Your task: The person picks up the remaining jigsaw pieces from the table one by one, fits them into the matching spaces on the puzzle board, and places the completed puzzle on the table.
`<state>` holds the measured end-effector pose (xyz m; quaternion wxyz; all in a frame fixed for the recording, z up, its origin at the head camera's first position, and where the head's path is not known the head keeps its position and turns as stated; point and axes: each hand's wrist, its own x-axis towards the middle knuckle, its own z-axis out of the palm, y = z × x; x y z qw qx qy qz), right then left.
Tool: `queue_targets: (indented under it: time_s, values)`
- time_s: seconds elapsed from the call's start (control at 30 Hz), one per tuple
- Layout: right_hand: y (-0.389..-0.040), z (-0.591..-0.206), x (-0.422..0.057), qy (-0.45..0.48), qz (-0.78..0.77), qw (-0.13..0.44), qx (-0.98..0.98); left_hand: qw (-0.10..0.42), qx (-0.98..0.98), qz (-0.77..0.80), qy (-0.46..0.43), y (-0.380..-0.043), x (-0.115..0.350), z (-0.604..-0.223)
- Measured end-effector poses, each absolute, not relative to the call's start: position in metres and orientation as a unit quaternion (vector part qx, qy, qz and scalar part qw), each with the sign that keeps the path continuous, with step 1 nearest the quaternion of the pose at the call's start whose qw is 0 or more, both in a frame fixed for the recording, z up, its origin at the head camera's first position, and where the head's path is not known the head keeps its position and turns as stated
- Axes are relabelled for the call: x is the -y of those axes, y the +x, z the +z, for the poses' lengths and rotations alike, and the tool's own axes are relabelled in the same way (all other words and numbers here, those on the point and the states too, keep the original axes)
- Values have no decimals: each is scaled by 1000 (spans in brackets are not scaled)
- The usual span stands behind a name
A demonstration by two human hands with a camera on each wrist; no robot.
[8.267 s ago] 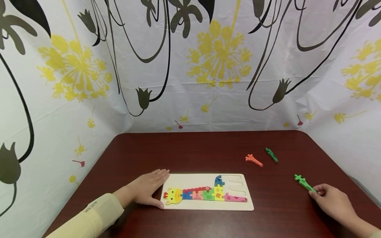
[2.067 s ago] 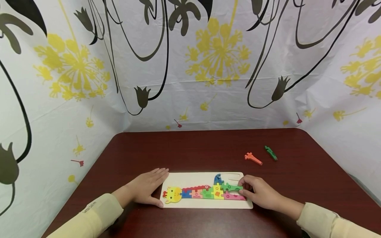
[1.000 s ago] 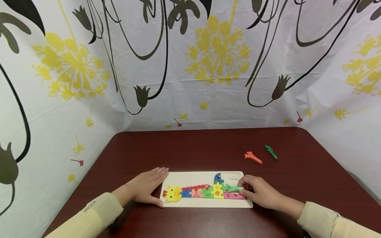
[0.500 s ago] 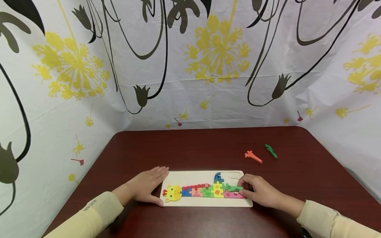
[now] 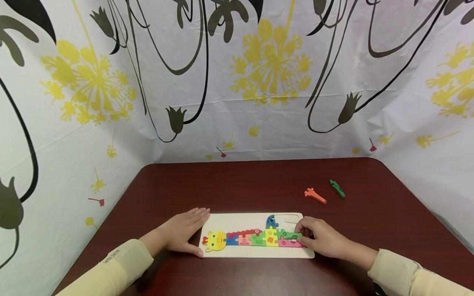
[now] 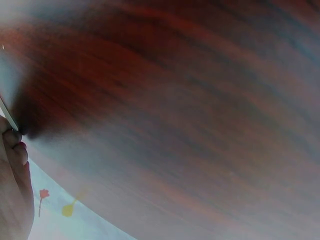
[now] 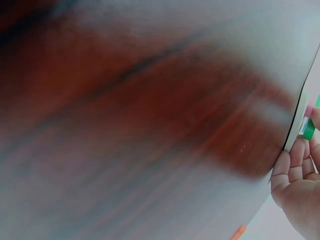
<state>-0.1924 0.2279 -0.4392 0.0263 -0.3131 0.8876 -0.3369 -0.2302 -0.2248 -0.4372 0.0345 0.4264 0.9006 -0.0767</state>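
A pale puzzle board (image 5: 237, 222) lies on the table with a giraffe of coloured pieces in it. My left hand (image 5: 187, 232) rests at the board's left end, fingers straight and thumb spread along the edge. At the other end my right hand (image 5: 322, 236) pinches the tip of a green leg piece (image 5: 286, 234) between thumb and fingers. That piece lies between the blue piece (image 5: 271, 221) and the pink leg piece (image 5: 290, 243). The right wrist view shows the green end (image 7: 309, 129) by the fingers. Only a bit of the left hand (image 6: 15, 180) appears in the left wrist view.
An orange puzzle piece (image 5: 315, 195) and a dark green one (image 5: 337, 188) lie loose on the brown table (image 5: 222, 185), beyond the board to the right. A flower-printed cloth (image 5: 237, 135) hangs behind the table and along both sides.
The right hand has brought the green leg piece from the table's right side to the board. Over the last two seconds both hands have hardly moved.
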Motion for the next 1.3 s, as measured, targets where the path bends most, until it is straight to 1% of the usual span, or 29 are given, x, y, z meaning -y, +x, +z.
queue_targets:
  time_s: [1.0,1.3]
  values:
    - [-195,-444,-233,-319,-355,36,-878,31,-899,-79,429,-230,224,-437]
    - [-196,-441,-233,-315,-353,47,-880,34,-900,-81,428,-230,224,-436]
